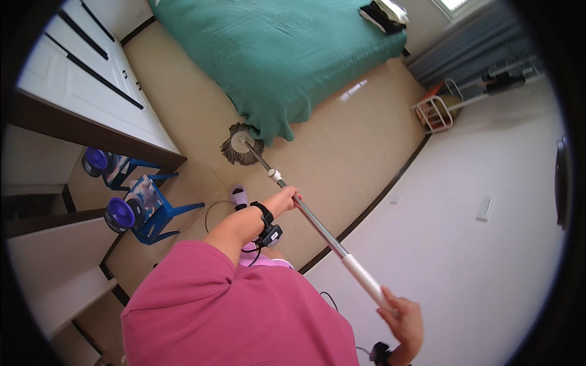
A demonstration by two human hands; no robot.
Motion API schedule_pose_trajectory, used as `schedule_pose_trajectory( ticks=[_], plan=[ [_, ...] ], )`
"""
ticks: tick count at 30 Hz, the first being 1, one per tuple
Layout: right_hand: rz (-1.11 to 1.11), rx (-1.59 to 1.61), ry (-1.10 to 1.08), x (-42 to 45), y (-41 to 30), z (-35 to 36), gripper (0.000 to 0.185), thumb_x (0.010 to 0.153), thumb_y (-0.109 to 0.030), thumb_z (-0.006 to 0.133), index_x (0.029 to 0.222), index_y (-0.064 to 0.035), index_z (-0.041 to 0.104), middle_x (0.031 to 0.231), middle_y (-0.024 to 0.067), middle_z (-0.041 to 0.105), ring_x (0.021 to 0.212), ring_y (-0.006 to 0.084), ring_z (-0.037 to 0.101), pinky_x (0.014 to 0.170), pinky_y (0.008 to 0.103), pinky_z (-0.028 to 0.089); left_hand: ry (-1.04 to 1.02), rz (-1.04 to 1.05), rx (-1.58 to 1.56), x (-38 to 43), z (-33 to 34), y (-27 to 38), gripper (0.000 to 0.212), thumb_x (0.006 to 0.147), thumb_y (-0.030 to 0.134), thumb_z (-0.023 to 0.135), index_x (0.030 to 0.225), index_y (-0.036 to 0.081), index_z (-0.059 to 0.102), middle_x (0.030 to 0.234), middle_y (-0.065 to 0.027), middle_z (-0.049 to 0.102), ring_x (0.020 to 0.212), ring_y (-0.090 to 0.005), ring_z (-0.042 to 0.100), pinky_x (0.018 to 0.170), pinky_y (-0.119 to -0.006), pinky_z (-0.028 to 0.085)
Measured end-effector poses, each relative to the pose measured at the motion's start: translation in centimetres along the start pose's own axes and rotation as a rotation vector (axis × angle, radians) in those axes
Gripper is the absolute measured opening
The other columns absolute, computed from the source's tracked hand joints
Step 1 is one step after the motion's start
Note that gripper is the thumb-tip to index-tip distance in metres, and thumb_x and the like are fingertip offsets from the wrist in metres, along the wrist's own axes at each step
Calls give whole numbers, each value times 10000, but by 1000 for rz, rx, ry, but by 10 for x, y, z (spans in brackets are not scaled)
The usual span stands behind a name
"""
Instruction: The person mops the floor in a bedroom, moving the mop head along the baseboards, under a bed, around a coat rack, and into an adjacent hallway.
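Observation:
My left hand (289, 197) grips the metal pole of a spin mop (320, 228), just below its white locking collar. At the pole's upper end, my right hand (403, 315) is closed around the white handle. The mop head (242, 143), a white disc ringed with grey-brown strands, lies on the tiled floor (293, 160) against the hanging corner of a green bedspread (274, 68). Both wrists carry black straps with cables. A foot in a light purple slipper (239, 194) shows beside my left forearm.
On the left, a blue plastic stool (155, 222) holds a small fan with a purple centre (121, 212), near a mirror and a white wardrobe (91, 82). A white wall (412, 238) runs along the right. A white metal rack (435, 114) stands near the grey curtain (467, 45).

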State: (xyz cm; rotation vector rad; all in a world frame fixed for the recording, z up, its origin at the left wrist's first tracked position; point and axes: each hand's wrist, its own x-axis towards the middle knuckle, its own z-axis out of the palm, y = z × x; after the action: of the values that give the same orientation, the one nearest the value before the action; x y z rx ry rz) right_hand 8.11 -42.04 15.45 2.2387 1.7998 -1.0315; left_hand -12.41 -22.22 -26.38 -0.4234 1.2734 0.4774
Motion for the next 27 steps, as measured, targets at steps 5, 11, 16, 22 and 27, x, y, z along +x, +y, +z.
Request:
schedule_pose_trajectory(
  ticks=[5, 11, 16, 22, 27],
  plan=[
    [-74, -30, 24, 64, -50, 41, 479, 677, -123, 679, 1135, -131, 541, 699, 153, 578, 610, 292, 558, 586, 342, 445, -84, 91, -57, -7, -10, 66, 46, 808, 84, 411, 799, 39, 412, 602, -82, 475, 507, -218, 509, 494, -397, 491],
    [-160, -1, 36, 163, -116, 65, 480, 690, -118, 670, 1148, -117, 527, 777, 174, 600, 693, 299, 592, 629, 338, 457, -162, 148, -124, -34, -5, 154, 107, 836, 140, 429, 811, 37, 425, 611, -74, 481, 542, -218, 527, 538, -438, 513],
    [-177, -26, 24, 221, -189, 47, 499, 680, -147, 668, 1157, -124, 520, 782, 193, 602, 709, 306, 596, 642, 336, 456, -255, 171, -227, -35, -8, 224, 116, 844, 139, 427, 804, 30, 434, 614, -75, 490, 561, -224, 538, 581, -445, 518],
    [-176, -70, -1, 281, -243, 18, 498, 666, -176, 668, 1143, -122, 533, 776, 221, 591, 720, 342, 587, 654, 358, 456, -362, 138, -300, -36, 0, 286, 141, 851, 133, 435, 773, 15, 442, 627, -77, 496, 626, -234, 560, 651, -451, 513],
    [-239, -116, -18, 344, -283, -5, 508, 669, -194, 669, 1152, -126, 526, 764, 226, 586, 726, 351, 583, 649, 361, 454, -422, 121, -396, -39, 11, 354, 134, 856, 138, 443, 804, 15, 434, 663, -81, 500, 652, -240, 559, 676, -461, 508]
  ],
)
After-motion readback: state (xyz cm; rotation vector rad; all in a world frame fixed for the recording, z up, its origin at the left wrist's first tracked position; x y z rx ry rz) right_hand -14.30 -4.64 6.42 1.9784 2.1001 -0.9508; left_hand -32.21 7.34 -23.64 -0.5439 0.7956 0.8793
